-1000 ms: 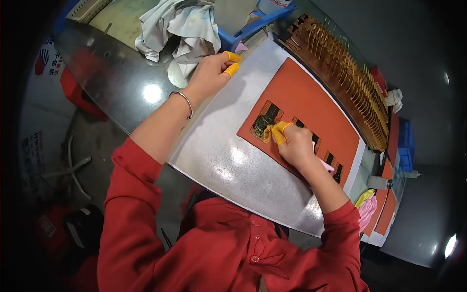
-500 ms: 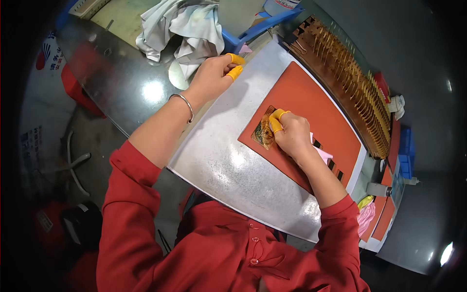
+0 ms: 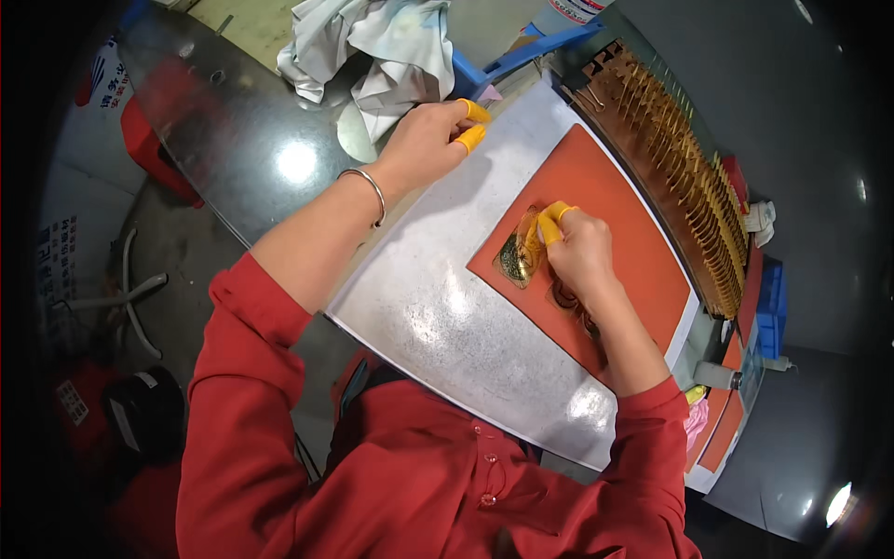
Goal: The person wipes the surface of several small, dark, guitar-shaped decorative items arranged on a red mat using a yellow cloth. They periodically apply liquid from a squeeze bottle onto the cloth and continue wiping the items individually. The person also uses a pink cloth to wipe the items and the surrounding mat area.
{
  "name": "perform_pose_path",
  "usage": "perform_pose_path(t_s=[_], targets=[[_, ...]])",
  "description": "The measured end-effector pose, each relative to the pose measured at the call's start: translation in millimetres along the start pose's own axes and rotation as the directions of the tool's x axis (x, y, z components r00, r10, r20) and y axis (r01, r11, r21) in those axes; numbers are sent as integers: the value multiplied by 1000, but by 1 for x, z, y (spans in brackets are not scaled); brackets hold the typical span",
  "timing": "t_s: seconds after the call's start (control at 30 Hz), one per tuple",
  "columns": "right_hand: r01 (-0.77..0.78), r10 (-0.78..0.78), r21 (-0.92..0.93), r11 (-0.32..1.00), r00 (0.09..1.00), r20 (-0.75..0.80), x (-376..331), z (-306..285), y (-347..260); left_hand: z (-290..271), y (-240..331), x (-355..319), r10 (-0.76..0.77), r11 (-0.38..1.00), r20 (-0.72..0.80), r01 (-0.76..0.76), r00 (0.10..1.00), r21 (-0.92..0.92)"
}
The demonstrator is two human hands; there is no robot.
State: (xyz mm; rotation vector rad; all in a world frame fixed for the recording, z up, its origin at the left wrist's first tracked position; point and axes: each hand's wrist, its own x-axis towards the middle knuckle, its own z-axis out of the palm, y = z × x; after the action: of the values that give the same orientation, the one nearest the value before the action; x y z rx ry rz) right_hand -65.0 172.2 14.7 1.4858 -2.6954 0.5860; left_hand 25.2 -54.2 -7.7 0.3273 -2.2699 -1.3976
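Up along the card, away from the person's body, the right hand has moved over the last second; its fingertips were by the card's lower right and now lie over the upper right part. Nearest is the red shirt, its sleeves rolled to the forearms. Beyond it, the gray board carries the orange mat, set at a slant. Two dark pieces lie on the mat, partly covered by the right hand and its wrist. The card, dark and gold, lies on the mat near its left corner, just left of the right hand and partly under its fingertips. Thumb and forefinger there, in yellow cots, are bunched together; whether they pinch anything cannot be told. Farther up, the left hand hangs by the board's left edge, half curled, thumb and forefinger slightly apart, well away from the card; a bracelet rings its wrist. Past it are a crumpled white cloth and a blue tray. Beyond the mat's far right side stands a brown rack of gold pieces.
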Motion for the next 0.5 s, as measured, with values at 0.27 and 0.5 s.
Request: perform_pose_path(t_s=[0.27, 0.5], targets=[[-53, 53, -1, 999, 998, 45, 2, -5, 1, 2, -4, 0, 46, 999, -7, -46, 999, 1], [-87, 86, 26, 996, 995, 48, 2, -8, -2, -1, 1, 0, -44, 999, 28, 44, 999, -19]])
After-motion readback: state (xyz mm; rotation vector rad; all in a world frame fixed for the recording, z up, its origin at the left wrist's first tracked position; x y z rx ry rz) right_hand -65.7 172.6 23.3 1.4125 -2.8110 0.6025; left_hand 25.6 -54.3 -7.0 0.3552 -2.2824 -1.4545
